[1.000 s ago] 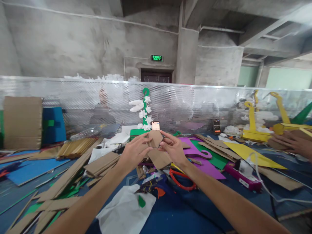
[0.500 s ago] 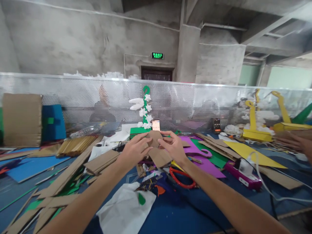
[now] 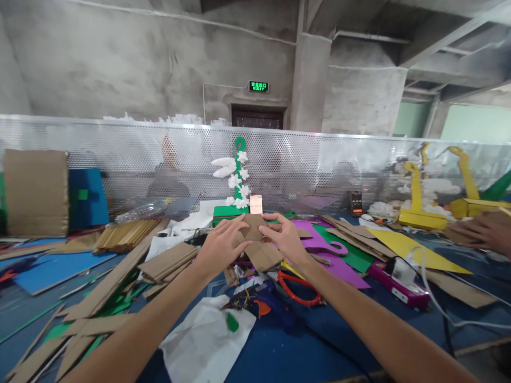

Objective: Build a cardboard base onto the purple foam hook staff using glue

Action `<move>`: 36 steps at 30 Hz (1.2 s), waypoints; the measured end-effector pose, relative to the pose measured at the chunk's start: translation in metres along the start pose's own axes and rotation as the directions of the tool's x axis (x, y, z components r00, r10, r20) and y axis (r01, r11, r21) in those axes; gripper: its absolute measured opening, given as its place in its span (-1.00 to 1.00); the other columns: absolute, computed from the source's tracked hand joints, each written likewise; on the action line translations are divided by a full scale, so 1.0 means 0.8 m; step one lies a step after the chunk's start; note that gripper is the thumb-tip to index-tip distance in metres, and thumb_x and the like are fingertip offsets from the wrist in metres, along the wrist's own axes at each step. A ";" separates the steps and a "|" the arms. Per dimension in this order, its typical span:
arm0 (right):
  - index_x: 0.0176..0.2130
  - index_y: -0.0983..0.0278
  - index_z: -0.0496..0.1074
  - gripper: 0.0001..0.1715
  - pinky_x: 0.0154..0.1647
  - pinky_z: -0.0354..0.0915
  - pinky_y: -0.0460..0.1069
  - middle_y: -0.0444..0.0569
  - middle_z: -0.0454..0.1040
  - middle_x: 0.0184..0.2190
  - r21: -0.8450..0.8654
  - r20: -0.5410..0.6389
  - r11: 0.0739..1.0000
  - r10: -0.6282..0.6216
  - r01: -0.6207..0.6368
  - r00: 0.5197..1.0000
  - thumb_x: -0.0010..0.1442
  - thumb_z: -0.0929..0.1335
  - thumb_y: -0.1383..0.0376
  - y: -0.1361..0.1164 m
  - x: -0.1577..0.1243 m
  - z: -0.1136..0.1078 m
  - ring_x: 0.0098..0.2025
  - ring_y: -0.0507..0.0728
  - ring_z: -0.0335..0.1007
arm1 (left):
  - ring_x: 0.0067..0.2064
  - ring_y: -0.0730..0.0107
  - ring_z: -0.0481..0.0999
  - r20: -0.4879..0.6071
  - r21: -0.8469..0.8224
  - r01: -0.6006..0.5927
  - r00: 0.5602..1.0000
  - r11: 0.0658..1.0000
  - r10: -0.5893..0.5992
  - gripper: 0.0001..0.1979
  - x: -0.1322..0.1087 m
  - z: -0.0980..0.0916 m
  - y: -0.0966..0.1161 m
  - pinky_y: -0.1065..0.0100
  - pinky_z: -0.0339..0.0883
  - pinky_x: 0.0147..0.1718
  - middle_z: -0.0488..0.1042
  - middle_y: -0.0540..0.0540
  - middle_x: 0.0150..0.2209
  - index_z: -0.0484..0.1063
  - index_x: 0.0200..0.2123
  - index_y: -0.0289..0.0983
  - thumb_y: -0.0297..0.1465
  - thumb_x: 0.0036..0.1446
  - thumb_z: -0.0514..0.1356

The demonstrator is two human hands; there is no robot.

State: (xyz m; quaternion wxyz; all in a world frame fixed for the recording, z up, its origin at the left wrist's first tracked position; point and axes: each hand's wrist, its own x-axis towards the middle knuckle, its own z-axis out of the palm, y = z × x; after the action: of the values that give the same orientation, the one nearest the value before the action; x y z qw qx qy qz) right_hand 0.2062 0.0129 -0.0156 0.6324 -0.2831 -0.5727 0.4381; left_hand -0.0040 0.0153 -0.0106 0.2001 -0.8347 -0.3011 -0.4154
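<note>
Both my hands grip a small piece of cardboard (image 3: 254, 230) in front of me, above the table. My left hand (image 3: 225, 239) pinches its left side, thumb below and fingers along the top. My right hand (image 3: 285, 236) holds its right side, with the thumb pressed on the near face. Another flat cardboard piece (image 3: 263, 256) shows just under my hands; whether it is joined to the held one I cannot tell. Behind them stands a green hooked stand (image 3: 239, 186) covered with white flower shapes, beside a lit phone (image 3: 256, 204).
Orange-red scissors handles (image 3: 299, 290), a blue glue gun (image 3: 275, 306) and white paper (image 3: 207, 340) lie nearest me. Cardboard strips (image 3: 99, 287) cover the left. Purple sheet (image 3: 343, 271), yellow sheet (image 3: 415, 250) and a magenta power strip (image 3: 399, 284) are at right. Another person's hand (image 3: 491, 231) works at far right.
My hands stay on the cardboard piece, which has tipped slightly. At far right the other person's hand has moved a little inward with its cardboard. The view has shifted slightly.
</note>
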 end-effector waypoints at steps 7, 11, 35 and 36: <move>-0.16 0.25 0.47 -0.53 -0.33 0.45 0.00 -0.09 0.63 -0.39 0.013 -0.017 1.000 -0.011 0.011 1.000 -0.05 0.56 0.18 -0.006 -0.004 0.004 -0.43 0.07 0.49 | 0.05 0.09 0.55 -0.024 0.101 -0.044 0.999 0.994 0.047 -0.72 0.003 -0.005 0.011 0.06 0.39 0.11 0.48 -0.19 0.24 0.46 -0.01 -0.16 -0.19 0.27 0.27; -0.16 0.24 0.46 -0.56 -0.33 0.43 -0.02 -0.11 0.61 -0.41 -0.007 -0.021 1.000 -0.002 0.001 1.000 -0.03 0.54 0.19 -0.001 0.006 -0.005 -0.41 0.07 0.50 | 0.10 0.05 0.54 0.068 0.035 0.069 0.995 0.997 -0.071 -0.54 0.008 -0.002 0.014 0.06 0.38 0.11 0.52 -0.19 0.18 0.34 0.18 -0.16 -0.12 0.31 0.21; -0.16 0.29 0.58 -0.53 -0.22 0.47 0.01 -0.05 0.56 -0.30 -0.168 0.124 0.981 0.118 -0.096 0.985 -0.10 0.60 0.22 0.008 0.037 -0.068 -0.27 0.09 0.51 | -0.13 0.16 0.62 0.261 -0.515 0.469 0.883 0.717 -0.390 -0.55 0.001 0.043 -0.029 0.09 0.52 -0.09 0.57 -0.21 -0.03 0.40 0.10 -0.26 -0.21 0.18 0.25; -0.15 0.28 0.58 -0.51 -0.22 0.48 0.02 -0.05 0.56 -0.29 -0.157 0.124 0.984 0.107 -0.087 0.986 -0.10 0.60 0.20 0.005 0.036 -0.066 -0.26 0.09 0.51 | -0.15 0.18 0.63 0.267 -0.561 0.470 0.882 0.681 -0.389 -0.55 0.004 0.037 -0.028 0.11 0.53 -0.11 0.57 -0.21 -0.02 0.39 0.11 -0.26 -0.21 0.19 0.25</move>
State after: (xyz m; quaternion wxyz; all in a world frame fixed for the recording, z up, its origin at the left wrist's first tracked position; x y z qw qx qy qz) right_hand 0.2556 0.0475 -0.0148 0.5478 -0.3280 -0.6303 0.4417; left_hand -0.0004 0.0504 -0.0230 -0.2028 -0.7835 -0.3501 -0.4717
